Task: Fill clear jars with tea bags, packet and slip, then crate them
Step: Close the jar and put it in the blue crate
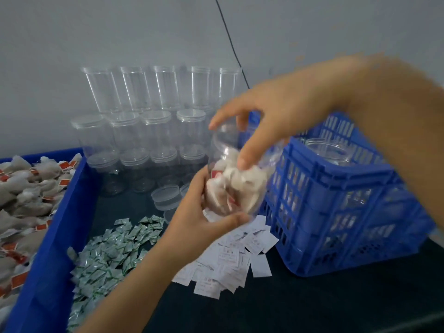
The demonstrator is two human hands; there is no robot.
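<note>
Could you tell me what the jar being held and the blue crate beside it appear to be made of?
The jar looks like clear, glossy plastic: the tea bags show through its wall. The crate looks like moulded blue plastic with a slight sheen, judging by its slotted lattice walls.

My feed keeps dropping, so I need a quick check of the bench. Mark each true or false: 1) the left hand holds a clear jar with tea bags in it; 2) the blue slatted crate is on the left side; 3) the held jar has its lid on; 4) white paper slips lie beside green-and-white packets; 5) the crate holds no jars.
1. True: the left hand grips the clear plastic jar from below, with tea bags inside.
2. False: the blue slatted plastic crate stands on the right.
3. False: its mouth is open, and the right hand reaches over it.
4. True: white paper slips lie right of the green-and-white packets.
5. False: a clear jar stands inside.
</note>
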